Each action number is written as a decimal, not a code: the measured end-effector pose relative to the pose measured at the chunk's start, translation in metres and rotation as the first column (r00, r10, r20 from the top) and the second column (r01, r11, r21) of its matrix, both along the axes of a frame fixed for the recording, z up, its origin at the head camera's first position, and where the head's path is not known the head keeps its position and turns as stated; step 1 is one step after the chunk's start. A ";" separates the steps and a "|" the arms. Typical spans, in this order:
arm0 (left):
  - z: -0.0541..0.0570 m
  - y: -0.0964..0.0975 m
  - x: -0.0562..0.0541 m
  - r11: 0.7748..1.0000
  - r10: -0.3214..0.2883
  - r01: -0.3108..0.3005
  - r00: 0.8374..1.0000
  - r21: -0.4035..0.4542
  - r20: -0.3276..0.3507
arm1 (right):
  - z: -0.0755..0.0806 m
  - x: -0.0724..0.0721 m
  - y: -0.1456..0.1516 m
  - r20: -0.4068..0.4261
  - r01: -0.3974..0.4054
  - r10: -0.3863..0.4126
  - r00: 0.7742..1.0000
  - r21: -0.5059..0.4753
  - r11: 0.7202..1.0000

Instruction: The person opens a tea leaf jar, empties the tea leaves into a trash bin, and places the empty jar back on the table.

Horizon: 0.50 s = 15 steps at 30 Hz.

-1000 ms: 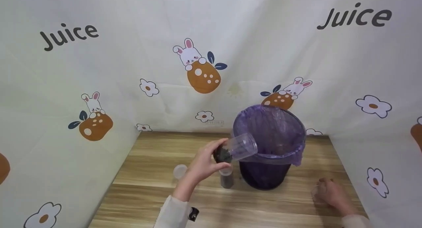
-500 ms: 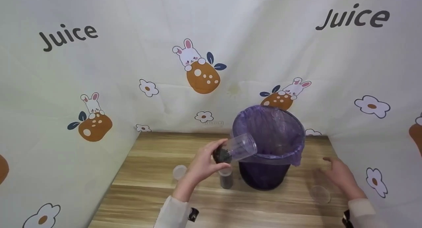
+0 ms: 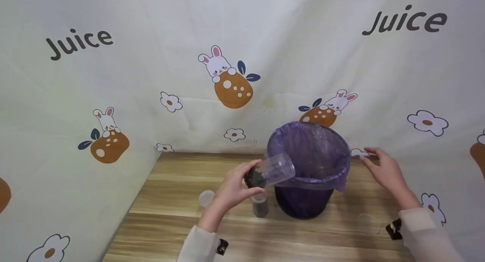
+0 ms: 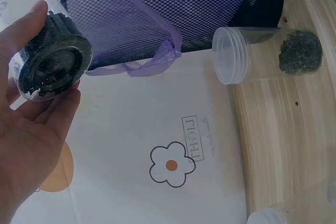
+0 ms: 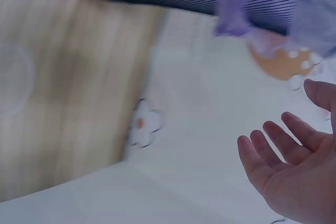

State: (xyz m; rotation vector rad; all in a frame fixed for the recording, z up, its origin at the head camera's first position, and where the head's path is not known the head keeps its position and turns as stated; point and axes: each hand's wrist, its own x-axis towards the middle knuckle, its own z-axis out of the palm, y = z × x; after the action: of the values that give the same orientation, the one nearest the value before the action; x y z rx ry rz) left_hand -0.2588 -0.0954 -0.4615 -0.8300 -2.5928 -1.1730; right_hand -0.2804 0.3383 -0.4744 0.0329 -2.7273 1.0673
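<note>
My left hand (image 3: 233,188) grips a clear plastic jar (image 3: 276,170) by its base. The jar is tilted, its mouth over the near left rim of a dark mesh trash bin (image 3: 303,201) lined with a purple bag (image 3: 314,152). Dark, flaky bits (image 4: 58,30) lie at the bottom end of the jar in the left wrist view. To the right of the bin my right hand (image 3: 388,174) is raised with fingers spread and holds nothing. A clear round lid (image 3: 367,221) lies on the table below it.
Below the held jar stands another clear lidded jar (image 3: 260,208) with dark grains. Farther left is a jar with a whitish lid (image 3: 207,198). A printed white curtain (image 3: 182,65) closes off the wooden table (image 3: 170,224) at the back and sides.
My right hand has let go of the clear lid on the table and moved up and away toward the bin's right side. The left hand and its jar stay put.
</note>
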 end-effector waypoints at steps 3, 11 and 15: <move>-0.001 -0.001 0.000 1.000 -0.001 0.001 1.000 0.001 -0.003 | 0.013 -0.001 -0.010 -0.057 -0.021 0.019 0.998 -0.038 0.999; -0.001 -0.001 0.000 1.000 0.002 -0.002 1.000 -0.004 -0.008 | 0.028 -0.007 -0.035 -0.127 -0.090 0.080 0.989 -0.072 0.993; 0.000 0.000 0.000 1.000 0.004 -0.004 1.000 0.001 0.003 | 0.028 -0.007 -0.041 -0.124 -0.102 0.093 0.988 -0.068 0.992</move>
State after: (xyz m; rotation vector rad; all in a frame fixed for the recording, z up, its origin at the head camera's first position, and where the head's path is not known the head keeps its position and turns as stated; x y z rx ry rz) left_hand -0.2584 -0.0957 -0.4615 -0.8226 -2.5945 -1.1754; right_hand -0.2875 0.2969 -0.4461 0.2138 -2.5997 1.1530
